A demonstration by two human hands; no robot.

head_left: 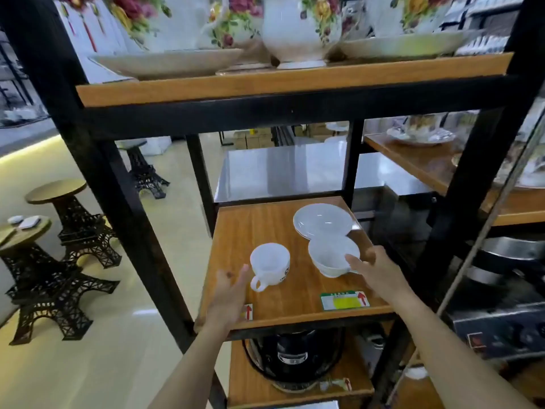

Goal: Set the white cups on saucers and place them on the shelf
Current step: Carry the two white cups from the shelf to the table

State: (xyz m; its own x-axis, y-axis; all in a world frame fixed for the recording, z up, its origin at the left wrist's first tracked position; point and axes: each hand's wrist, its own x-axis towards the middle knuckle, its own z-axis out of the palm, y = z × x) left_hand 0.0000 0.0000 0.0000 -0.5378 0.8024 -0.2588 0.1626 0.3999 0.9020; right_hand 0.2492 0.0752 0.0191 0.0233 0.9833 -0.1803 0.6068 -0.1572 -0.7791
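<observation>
On the wooden middle shelf point(265, 222) stand two white cups. The left cup point(269, 265) is upright with its handle toward me. My left hand point(231, 293) is flat and spread just left of it, fingertips close to the handle, holding nothing. The right cup point(331, 255) is wider. My right hand point(374, 271) grips its near right side, with a finger on the rim. White saucers point(323, 221) lie stacked right behind that cup, touching it.
Black steel posts point(118, 202) frame the shelf. Flowered porcelain point(298, 31) fills the shelf above. A dark appliance point(292, 355) sits on the shelf below. Eiffel-tower stools point(59, 261) stand on the floor to the left. Price labels point(343, 299) are stuck along the front edge.
</observation>
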